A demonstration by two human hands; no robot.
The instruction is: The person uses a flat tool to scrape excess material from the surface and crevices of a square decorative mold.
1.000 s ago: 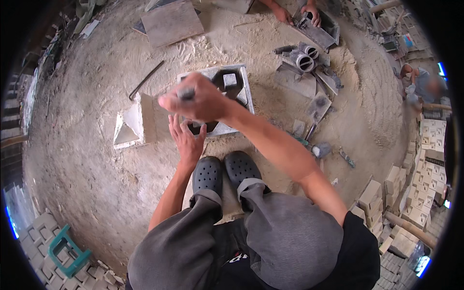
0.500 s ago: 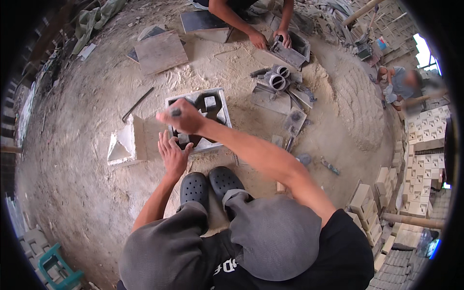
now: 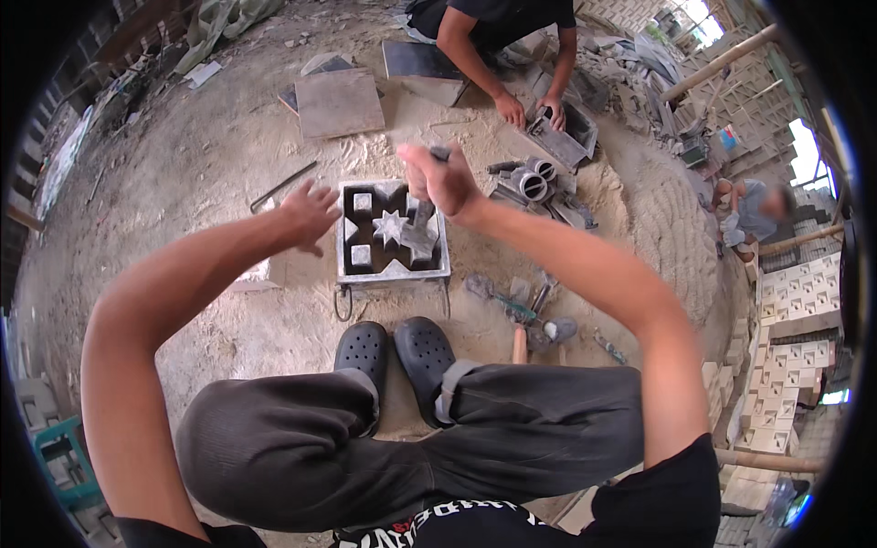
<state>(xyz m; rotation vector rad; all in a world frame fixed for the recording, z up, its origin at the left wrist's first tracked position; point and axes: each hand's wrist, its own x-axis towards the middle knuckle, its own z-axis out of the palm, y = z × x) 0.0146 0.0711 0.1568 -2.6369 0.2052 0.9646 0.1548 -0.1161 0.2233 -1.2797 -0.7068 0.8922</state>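
A square metal mould point(image 3: 395, 272) with square cores and a star-shaped core in its middle lies on the ground before my feet. My right hand point(image 3: 446, 183) is closed round the dark handle of a flat-bladed scraper point(image 3: 419, 239), held upright over the mould's right half. The blade covers part of the cores there; whether it touches them I cannot tell. Just off the mould's left edge, my left hand point(image 3: 311, 217) is open with fingers spread, holding nothing. A pale block point(image 3: 256, 276) on the ground is mostly hidden behind my left forearm.
A bent metal rod point(image 3: 285, 184) lies beyond my left hand, and flat boards point(image 3: 340, 103) lie farther back. Right of the mould are hand tools point(image 3: 523, 310) and round metal pieces point(image 3: 533, 183). Across from me a co-worker's hands point(image 3: 551, 111) work at another mould point(image 3: 559, 144).
My right hand has moved right across the mould with the scraper. My left hand has lifted from the mould's near left corner and spread beside its left edge. My view has shifted.
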